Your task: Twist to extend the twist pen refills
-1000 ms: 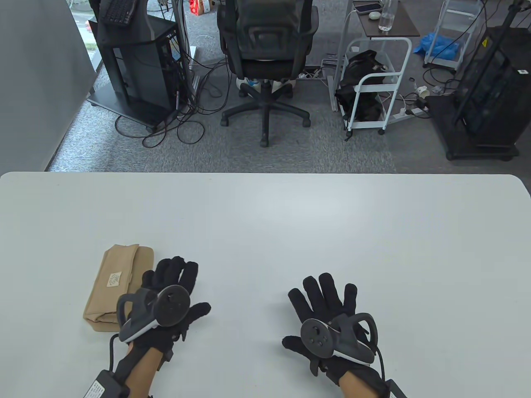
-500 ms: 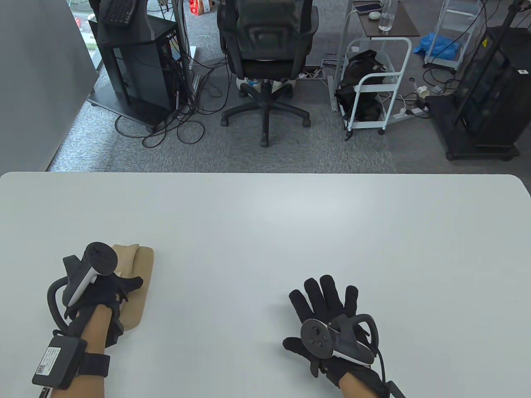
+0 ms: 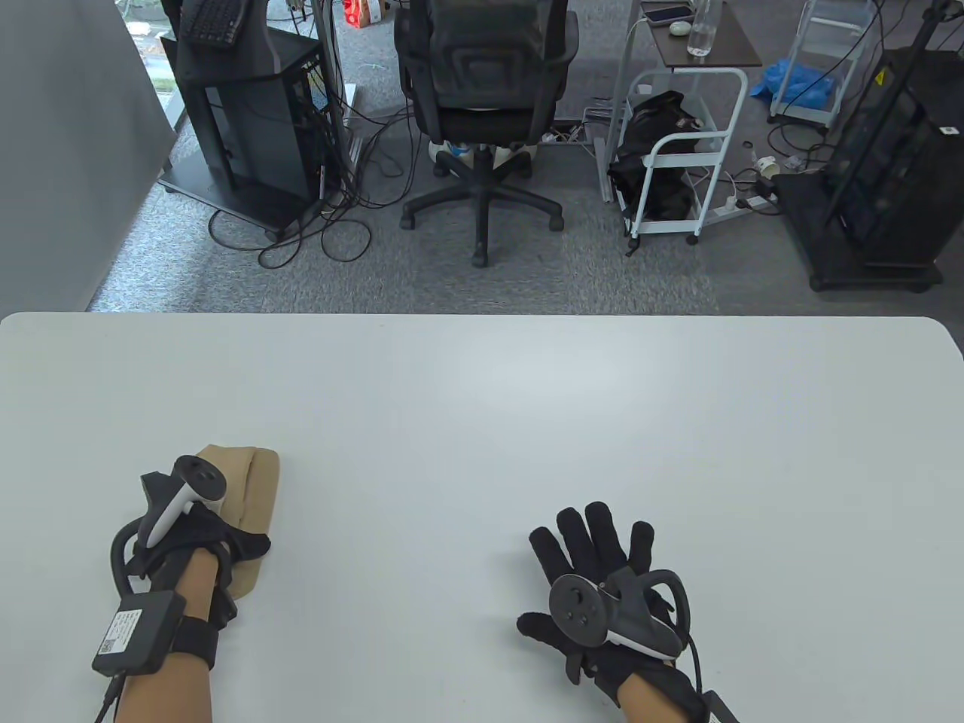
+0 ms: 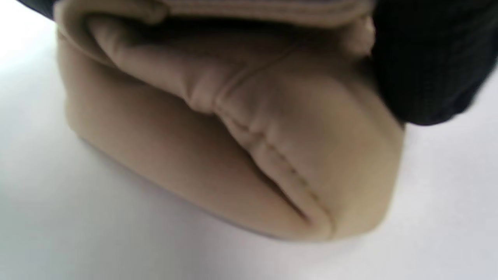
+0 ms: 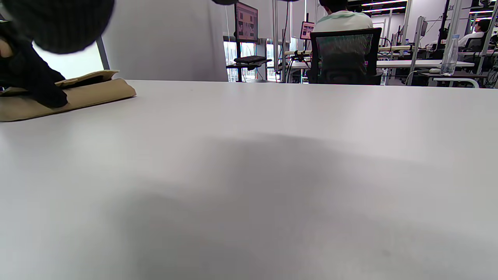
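A tan fabric pouch lies on the white table at the front left. My left hand is turned on its side over the pouch and grips it, thumb on its right side. In the left wrist view the pouch fills the frame, with a gloved finger on its upper right. My right hand rests flat on the table at the front right, fingers spread, holding nothing. The right wrist view shows the pouch with the left hand on it. No pen is in view.
Beyond the table's far edge stand an office chair, a white trolley and black equipment racks on the carpet.
My left hand moved left from the table beside the pouch onto the pouch, turned on its side and took hold of it. My right hand barely moved.
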Tool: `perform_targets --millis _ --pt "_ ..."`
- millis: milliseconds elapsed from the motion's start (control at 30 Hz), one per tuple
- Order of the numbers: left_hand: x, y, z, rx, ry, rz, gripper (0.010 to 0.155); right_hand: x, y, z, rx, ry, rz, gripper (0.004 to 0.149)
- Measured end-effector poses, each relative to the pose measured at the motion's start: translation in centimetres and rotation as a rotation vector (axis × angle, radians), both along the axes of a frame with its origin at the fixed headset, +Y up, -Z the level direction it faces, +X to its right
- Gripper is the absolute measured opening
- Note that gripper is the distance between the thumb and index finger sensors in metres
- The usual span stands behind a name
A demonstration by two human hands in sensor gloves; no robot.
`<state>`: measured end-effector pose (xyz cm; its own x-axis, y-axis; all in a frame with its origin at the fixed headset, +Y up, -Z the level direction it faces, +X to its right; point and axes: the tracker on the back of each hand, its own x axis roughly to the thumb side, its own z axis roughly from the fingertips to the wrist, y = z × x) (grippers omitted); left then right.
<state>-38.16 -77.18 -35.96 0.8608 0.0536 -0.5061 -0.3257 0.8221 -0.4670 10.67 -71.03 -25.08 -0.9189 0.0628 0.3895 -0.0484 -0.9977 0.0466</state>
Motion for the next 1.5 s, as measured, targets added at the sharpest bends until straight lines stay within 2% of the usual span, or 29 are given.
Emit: perform_targets --millis 100,267,400,500,633,800,900,1100,1300,1433,1500 --pt "0.4 0.3 -0.1 0.012 -0.014 -0.007 0.126 0.0 0.0 0.0 -0.008 -0.001 0.002 0.099" --pt "-0.2 1.2 0.4 0.112 0.005 -0.002 0.109 0.2 0.0 0.0 -0.015 -0.009 -0.002 0.099" --pt "0.3 3.0 0.7 0.199 -0.073 -0.004 0.102 0.4 0.1 -0.2 -0.019 -0.017 -0.013 0.099" --pt "1.9 4.9 0.8 0.285 -0.18 0.029 0.102 0.7 0.2 -0.3 -0.014 -0.026 -0.023 0.099" --pt "6.3 7.8 1.1 0.36 -0.367 0.054 0.101 1.1 0.6 -0.2 0.004 -0.035 -0.044 0.099" --pt "12.8 9.2 1.6 0.418 -0.633 0.123 0.101 1.6 1.0 0.0 0.02 -0.047 -0.081 0.099" --pt "16.5 9.0 1.7 0.419 -0.754 0.155 0.1 2.0 1.1 0.0 0.025 -0.056 -0.096 0.099" --pt "23.5 6.8 1.9 0.338 -0.991 0.147 0.1 2.2 1.2 0.1 0.034 -0.059 -0.106 0.099" --pt "27.1 3.7 1.8 0.231 -1.089 0.134 0.1 2.0 0.9 0.1 0.023 -0.054 -0.09 0.099" --pt "27.8 1.9 1.6 0.15 -1.091 0.117 0.101 2.0 0.9 0.1 0.021 -0.056 -0.09 0.099" --pt "27.7 1.2 1.5 0.124 -1.078 0.161 0.102 2.0 0.9 0.1 0.018 -0.058 -0.091 0.099"
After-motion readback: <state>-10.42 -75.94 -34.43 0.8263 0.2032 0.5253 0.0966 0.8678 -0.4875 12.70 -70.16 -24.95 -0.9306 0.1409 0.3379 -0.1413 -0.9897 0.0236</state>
